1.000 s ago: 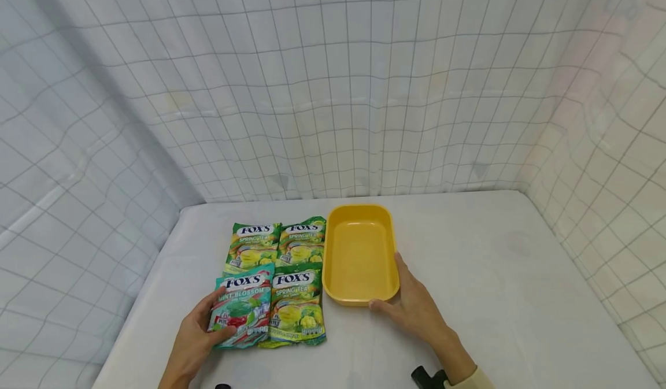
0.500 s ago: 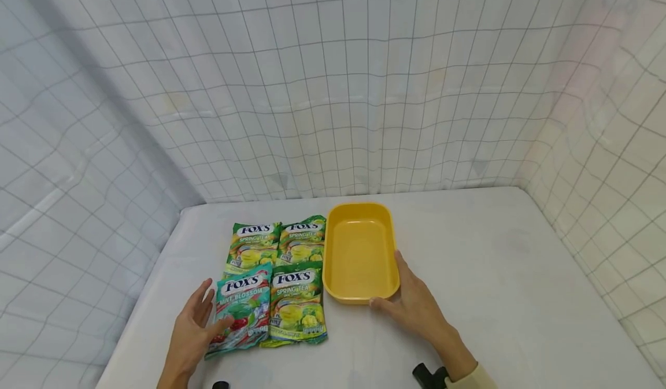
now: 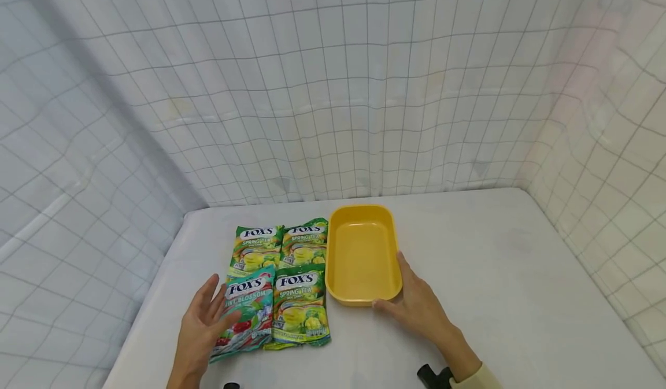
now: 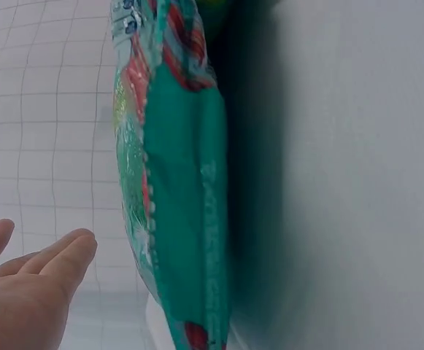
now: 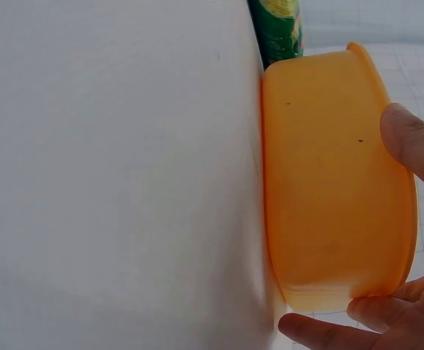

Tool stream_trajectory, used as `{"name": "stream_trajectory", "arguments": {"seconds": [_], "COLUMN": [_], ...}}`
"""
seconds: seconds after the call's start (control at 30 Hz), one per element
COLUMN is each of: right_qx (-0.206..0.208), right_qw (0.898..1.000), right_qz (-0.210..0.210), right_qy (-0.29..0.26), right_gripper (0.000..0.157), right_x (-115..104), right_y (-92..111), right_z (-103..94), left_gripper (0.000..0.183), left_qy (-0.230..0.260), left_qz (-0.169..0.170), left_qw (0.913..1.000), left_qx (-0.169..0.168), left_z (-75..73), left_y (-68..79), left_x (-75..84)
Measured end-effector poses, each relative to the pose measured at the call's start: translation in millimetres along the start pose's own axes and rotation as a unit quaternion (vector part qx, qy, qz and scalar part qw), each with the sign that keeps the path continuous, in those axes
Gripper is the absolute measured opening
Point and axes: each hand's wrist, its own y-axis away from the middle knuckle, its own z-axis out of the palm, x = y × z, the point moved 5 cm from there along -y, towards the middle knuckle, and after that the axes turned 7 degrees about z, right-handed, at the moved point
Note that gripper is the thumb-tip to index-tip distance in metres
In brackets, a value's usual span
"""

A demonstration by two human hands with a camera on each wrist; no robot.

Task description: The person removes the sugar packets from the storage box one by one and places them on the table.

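Observation:
A teal Fox's Mint Blossom candy bag (image 3: 254, 317) lies at the front left of a group of candy bags. My left hand (image 3: 198, 328) is over its left edge with fingers spread and holds nothing. In the left wrist view, the hand (image 4: 29, 299) is apart from the teal bag (image 4: 182, 197). A yellow plastic tray (image 3: 362, 256) stands right of the bags, with nothing in it. My right hand (image 3: 424, 311) holds its near right corner, thumb on the near side and fingers along the right side. The right wrist view shows the thumb (image 5: 409, 138) at the tray's rim.
Three green Fox's Spring Tea bags lie beside the teal one: one front right (image 3: 300, 308), one back left (image 3: 257, 250), one back right (image 3: 307, 247). All rest on a white-covered table (image 3: 484, 262). Gridded white cloth walls (image 3: 333, 88) rise behind and at the sides.
My left hand has let go of the Mint Blossom bag and its fingers have lifted and spread. The bag has shifted slightly toward me. The right hand and tray have stayed put.

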Motion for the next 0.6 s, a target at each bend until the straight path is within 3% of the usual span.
{"name": "stream_trajectory", "arguments": {"seconds": [0.33, 0.6], "right_qx": [-0.007, 0.015], "right_qw": [1.0, 1.0], "right_qz": [0.021, 0.003], "right_qy": [-0.001, 0.004], "right_gripper": [0.128, 0.127], "right_x": [4, 4], "right_y": [0, -1], "right_z": [0.1, -1.5], "left_gripper": [0.089, 0.084], "left_qy": [-0.005, 0.008], "left_qz": [0.03, 0.037], "left_qw": [0.9993, 0.9977], "left_qx": [-0.022, -0.056], "left_z": [20.0, 41.8], "left_y": [1.7, 1.8], "left_x": [13.8, 19.0]}}
